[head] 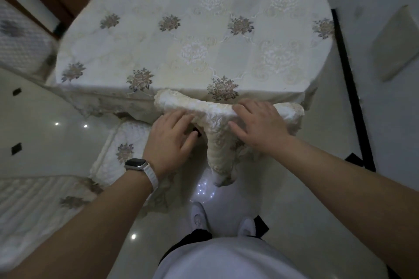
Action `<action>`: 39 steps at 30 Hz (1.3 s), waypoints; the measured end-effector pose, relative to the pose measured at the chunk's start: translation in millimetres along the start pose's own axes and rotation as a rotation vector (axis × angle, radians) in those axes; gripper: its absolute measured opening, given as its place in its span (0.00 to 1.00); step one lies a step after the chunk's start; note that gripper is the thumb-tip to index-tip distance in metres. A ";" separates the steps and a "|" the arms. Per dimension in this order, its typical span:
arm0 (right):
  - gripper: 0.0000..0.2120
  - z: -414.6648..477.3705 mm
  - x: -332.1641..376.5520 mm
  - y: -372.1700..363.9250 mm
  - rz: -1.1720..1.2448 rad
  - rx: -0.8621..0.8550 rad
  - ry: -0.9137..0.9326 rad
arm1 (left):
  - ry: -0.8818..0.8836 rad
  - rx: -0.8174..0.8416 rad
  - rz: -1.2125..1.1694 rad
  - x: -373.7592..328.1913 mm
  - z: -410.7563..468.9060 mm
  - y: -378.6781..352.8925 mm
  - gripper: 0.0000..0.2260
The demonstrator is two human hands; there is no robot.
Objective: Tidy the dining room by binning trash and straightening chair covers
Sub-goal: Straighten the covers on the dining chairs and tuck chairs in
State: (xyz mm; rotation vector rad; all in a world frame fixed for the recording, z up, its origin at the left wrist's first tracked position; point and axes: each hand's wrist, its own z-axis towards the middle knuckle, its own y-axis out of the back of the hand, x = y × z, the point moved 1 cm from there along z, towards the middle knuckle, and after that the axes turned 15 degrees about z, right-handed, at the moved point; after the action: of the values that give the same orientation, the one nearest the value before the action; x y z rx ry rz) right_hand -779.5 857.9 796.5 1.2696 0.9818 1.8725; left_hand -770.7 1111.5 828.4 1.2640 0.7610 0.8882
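Note:
A cream embroidered chair cover (217, 120) lies draped over the top of a chair back pushed against the table, with a bunched strip hanging down to the floor. My left hand (170, 140), with a white watch on the wrist, curls around the cover's left underside, fingers tucked into the fabric. My right hand (256, 122) lies on top of the cover to the right, fingers spread and pressing on it. The chair frame is almost fully hidden by the cloth.
A table with a cream flowered tablecloth (195, 36) fills the view ahead. A second covered chair seat (120, 149) stands to the left and another (34, 206) at lower left. The glossy tile floor (45, 138) reflects lights. My white shoes (199, 217) stand below.

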 end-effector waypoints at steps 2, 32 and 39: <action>0.24 -1.4 11.8 0.5 0.001 -0.009 0.058 | 0.045 0.000 0.050 3.8 -19.7 7.7 0.20; 0.22 -73.7 479.8 -171.4 0.071 0.178 0.790 | 0.537 -0.167 0.304 227.9 -495.5 87.7 0.17; 0.23 -95.2 589.2 -216.3 0.121 0.288 0.922 | 0.691 -0.167 0.366 260.9 -604.5 100.6 0.18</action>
State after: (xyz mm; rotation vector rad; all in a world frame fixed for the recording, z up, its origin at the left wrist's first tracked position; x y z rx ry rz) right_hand -1027.5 1439.7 850.5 0.5586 1.7082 2.5337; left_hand -1189.5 1629.4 833.6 0.9545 0.9757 1.6985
